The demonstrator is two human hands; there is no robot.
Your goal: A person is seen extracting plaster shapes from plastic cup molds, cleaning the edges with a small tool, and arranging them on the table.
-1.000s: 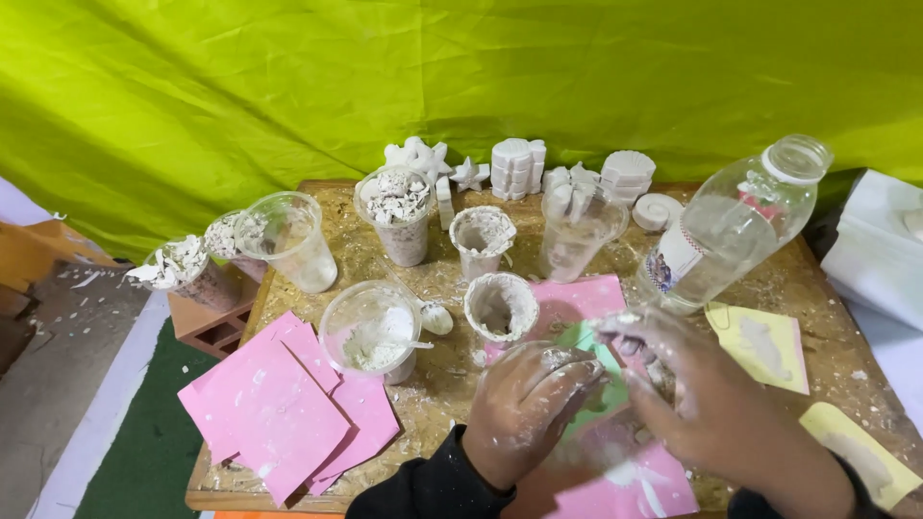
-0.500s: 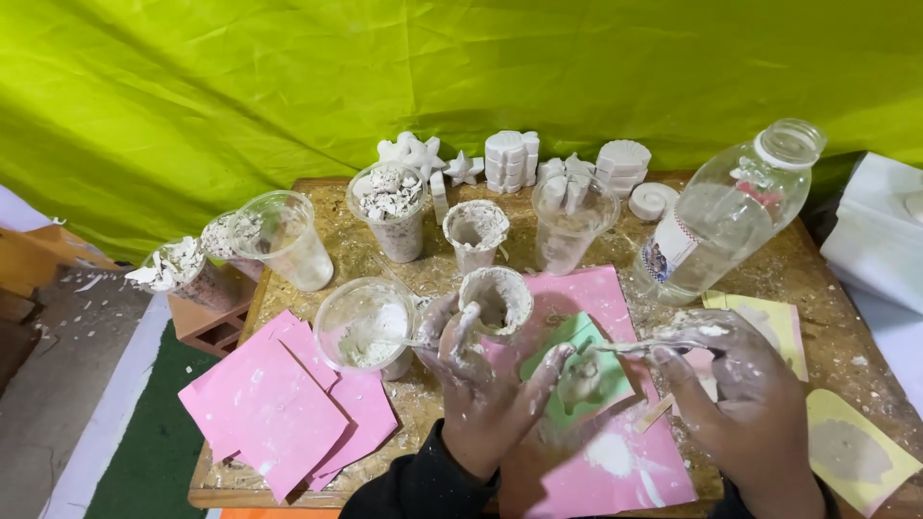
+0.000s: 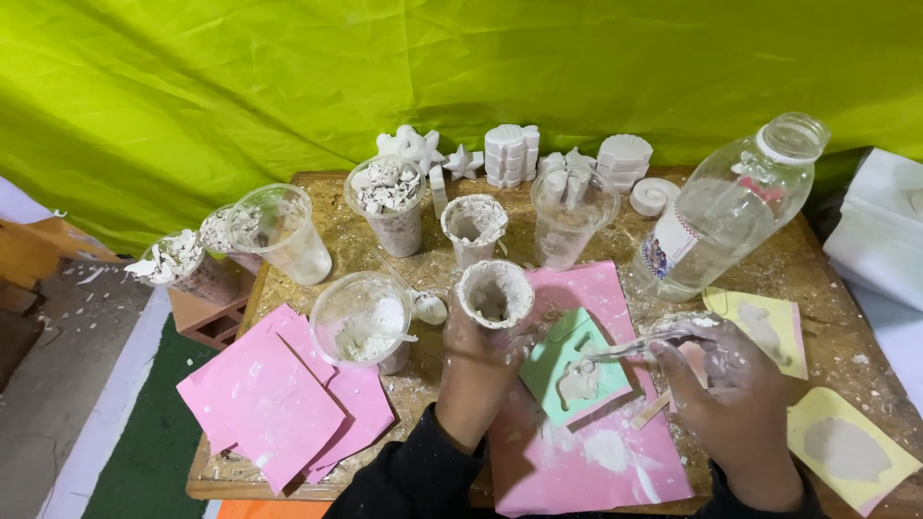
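- Plaster-caked cup [image 3: 494, 295] at frame centre, just left of the green mold; upright, long axis vertical, mouth facing up at the camera.
- left hand [image 3: 478, 358] wraps the cup from below, fingers clamped round its wall.
- right hand [image 3: 733, 384] lower right, fingers pinched shut on a thin spoon [image 3: 635, 346]; spoon's long axis runs near horizontal, working end pointing left toward the mold, slightly downward.
- Hands are apart, mold between them.
- green mold [image 3: 574, 367] lies flat on the large pink sheet [image 3: 586, 452], a pale plaster patch in its cavity; it's turned a bit off square to the table edge.
- Small wooden stick [image 3: 652, 410] on the pink sheet just right of the mold.
- Clear plastic cup [image 3: 363, 320] with white powder just left of the held cup; stack of pink sheets [image 3: 279, 394] lower left of it.
- Behind: another plaster-coated cup [image 3: 474, 228], a clear cup of broken plaster bits [image 3: 386, 204], an empty clear cup [image 3: 572, 216].
- Clear bottle [image 3: 723, 221] upper right, tilted, neck pointing up-right.
- Yellow sheets [image 3: 846, 447] with grey patches at right edge.
- White cast figures [image 3: 511, 154] in a row at the far edge of the wooden table [image 3: 817, 269]; green cloth backdrop [image 3: 461, 67] behind.
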